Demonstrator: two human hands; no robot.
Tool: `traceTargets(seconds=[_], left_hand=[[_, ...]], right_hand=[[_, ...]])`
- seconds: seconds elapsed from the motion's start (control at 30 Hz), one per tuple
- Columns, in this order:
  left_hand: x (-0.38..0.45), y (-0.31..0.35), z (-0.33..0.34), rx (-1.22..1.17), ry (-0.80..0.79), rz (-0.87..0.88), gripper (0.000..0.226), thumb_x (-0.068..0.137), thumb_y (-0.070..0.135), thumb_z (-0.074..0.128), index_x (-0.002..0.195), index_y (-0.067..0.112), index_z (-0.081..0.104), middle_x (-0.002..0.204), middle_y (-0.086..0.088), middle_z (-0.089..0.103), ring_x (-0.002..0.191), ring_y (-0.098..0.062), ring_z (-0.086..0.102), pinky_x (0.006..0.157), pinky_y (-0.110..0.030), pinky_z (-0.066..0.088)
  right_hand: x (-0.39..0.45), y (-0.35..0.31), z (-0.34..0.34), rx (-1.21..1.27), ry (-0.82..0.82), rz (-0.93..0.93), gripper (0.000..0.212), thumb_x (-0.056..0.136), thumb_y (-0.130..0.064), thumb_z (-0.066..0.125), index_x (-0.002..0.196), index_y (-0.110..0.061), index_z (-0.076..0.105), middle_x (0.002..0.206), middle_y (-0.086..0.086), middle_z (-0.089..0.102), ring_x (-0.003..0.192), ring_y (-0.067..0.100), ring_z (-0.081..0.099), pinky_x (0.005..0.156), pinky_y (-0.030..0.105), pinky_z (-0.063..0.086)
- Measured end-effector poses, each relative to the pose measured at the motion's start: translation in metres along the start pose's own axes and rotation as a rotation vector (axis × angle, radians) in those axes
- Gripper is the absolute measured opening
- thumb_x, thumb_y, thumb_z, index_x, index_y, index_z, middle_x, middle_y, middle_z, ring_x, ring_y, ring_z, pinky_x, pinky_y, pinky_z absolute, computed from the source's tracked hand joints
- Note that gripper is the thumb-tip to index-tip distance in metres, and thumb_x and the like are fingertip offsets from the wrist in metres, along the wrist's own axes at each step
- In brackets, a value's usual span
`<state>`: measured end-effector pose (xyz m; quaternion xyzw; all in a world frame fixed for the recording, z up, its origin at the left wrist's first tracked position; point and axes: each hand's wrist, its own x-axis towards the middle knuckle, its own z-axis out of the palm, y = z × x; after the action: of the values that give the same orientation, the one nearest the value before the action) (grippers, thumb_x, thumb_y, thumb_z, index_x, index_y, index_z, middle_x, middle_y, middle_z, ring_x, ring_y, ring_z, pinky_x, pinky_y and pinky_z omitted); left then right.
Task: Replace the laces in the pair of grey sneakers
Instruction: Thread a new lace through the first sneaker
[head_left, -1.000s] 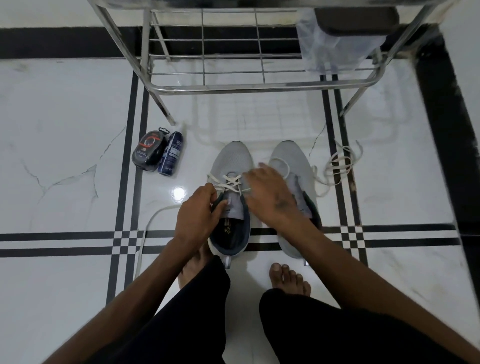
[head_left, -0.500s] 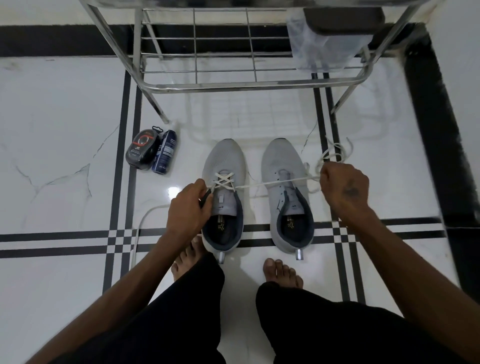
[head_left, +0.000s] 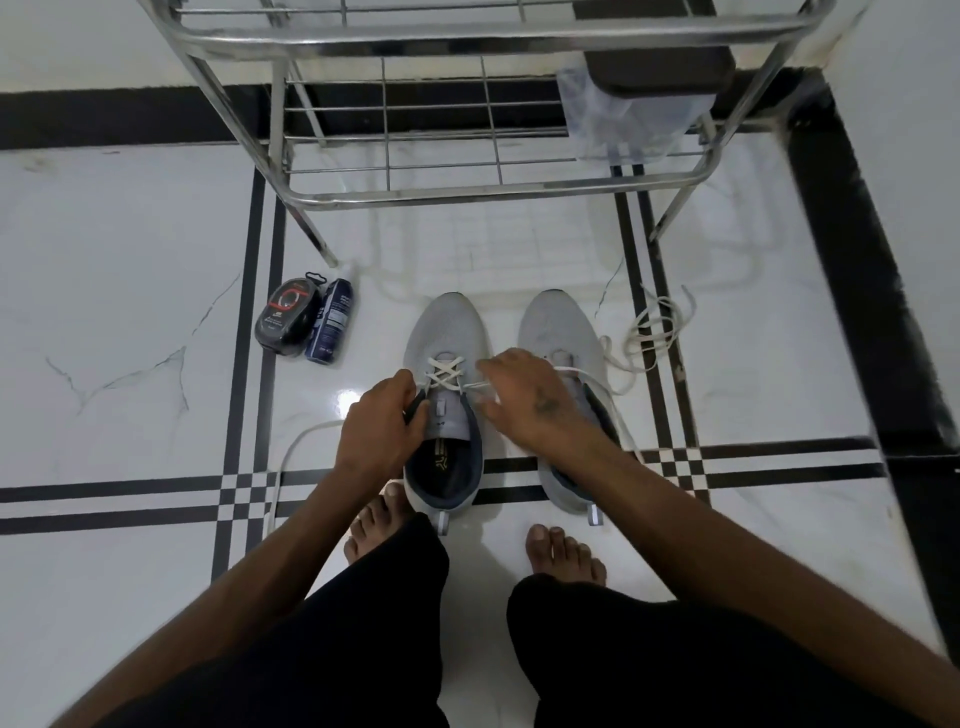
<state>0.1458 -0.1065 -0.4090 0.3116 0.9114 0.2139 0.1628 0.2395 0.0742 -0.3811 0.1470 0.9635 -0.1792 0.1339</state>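
Two grey sneakers stand side by side on the floor, toes pointing away from me. The left sneaker (head_left: 444, 327) carries a white lace (head_left: 445, 375) crossed through its front eyelets. My left hand (head_left: 376, 431) grips that sneaker's left eyelet edge beside the tongue. My right hand (head_left: 524, 400) hovers between the shoes and pinches the lace's right strand close to the eyelets. From behind this hand the strand trails over the right sneaker (head_left: 563, 325), which shows no crossed lacing. The lace's other end (head_left: 291, 457) curves across the floor to my left.
A loose white lace (head_left: 654, 327) lies coiled right of the sneakers. A black polish case (head_left: 288, 317) and a blue spray can (head_left: 330, 327) lie to the left. A steel rack (head_left: 467, 197) stands just beyond the shoes. My bare feet (head_left: 563, 556) rest behind the heels.
My right hand pulled the lace strand far out to the right, then came back to the left sneaker's eyelets. My left hand stayed on the shoe.
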Motion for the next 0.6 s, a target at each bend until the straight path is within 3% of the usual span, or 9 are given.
traceTargets(seconds=[0.1, 0.2, 0.37, 0.43, 0.5, 0.6], left_hand=[[0.002, -0.003, 0.0, -0.014, 0.009, 0.002, 0.029, 0.092, 0.025, 0.059, 0.077, 0.019, 0.035, 0.065, 0.002, 0.049, 0.055, -0.01, 0.037, 0.05, -0.021, 0.025], [0.001, -0.003, -0.001, -0.029, 0.025, 0.014, 0.028, 0.093, 0.024, 0.058, 0.077, 0.019, 0.035, 0.065, 0.001, 0.047, 0.056, -0.011, 0.038, 0.05, -0.021, 0.025], [0.002, 0.018, 0.001, 0.005, -0.034, 0.071, 0.027, 0.092, 0.022, 0.058, 0.079, 0.018, 0.035, 0.067, -0.001, 0.047, 0.06, -0.023, 0.041, 0.052, -0.031, 0.022], [0.002, 0.02, 0.001, 0.024, -0.018, 0.07, 0.027, 0.092, 0.022, 0.058, 0.079, 0.018, 0.035, 0.067, 0.0, 0.045, 0.058, -0.023, 0.039, 0.054, -0.031, 0.022], [0.001, 0.016, -0.001, 0.042, 0.012, 0.054, 0.027, 0.093, 0.024, 0.057, 0.079, 0.019, 0.035, 0.067, 0.0, 0.044, 0.057, -0.022, 0.038, 0.053, -0.031, 0.022], [0.001, 0.01, -0.006, 0.036, 0.038, 0.026, 0.025, 0.094, 0.024, 0.058, 0.08, 0.017, 0.037, 0.071, -0.003, 0.049, 0.06, -0.024, 0.044, 0.053, -0.032, 0.024]], right_hand=[[0.018, -0.001, 0.014, -0.105, 0.018, -0.066, 0.017, 0.099, -0.023, 0.048, 0.1, -0.017, 0.064, 0.096, 0.007, 0.071, 0.086, 0.03, 0.064, 0.072, 0.031, 0.034], [0.012, 0.025, 0.011, -0.097, 0.088, 0.033, 0.018, 0.097, -0.023, 0.052, 0.086, -0.021, 0.065, 0.083, 0.002, 0.071, 0.073, 0.024, 0.063, 0.065, 0.031, 0.031], [-0.015, 0.034, 0.004, -0.128, 0.072, 0.187, 0.022, 0.092, -0.027, 0.051, 0.085, -0.017, 0.07, 0.085, 0.003, 0.068, 0.08, 0.02, 0.062, 0.064, 0.028, 0.039], [-0.021, 0.03, -0.012, -0.039, 0.037, 0.286, 0.021, 0.093, -0.031, 0.054, 0.086, -0.016, 0.067, 0.084, 0.001, 0.064, 0.077, 0.02, 0.06, 0.065, 0.029, 0.041], [-0.025, 0.031, -0.039, 0.051, -0.097, 0.359, 0.023, 0.091, -0.034, 0.058, 0.079, -0.016, 0.064, 0.073, -0.003, 0.06, 0.068, 0.017, 0.056, 0.059, 0.028, 0.037], [-0.03, 0.021, -0.081, 0.594, -0.351, 0.385, 0.024, 0.094, -0.022, 0.059, 0.073, -0.014, 0.068, 0.063, -0.004, 0.058, 0.054, 0.009, 0.052, 0.05, 0.022, 0.04]])
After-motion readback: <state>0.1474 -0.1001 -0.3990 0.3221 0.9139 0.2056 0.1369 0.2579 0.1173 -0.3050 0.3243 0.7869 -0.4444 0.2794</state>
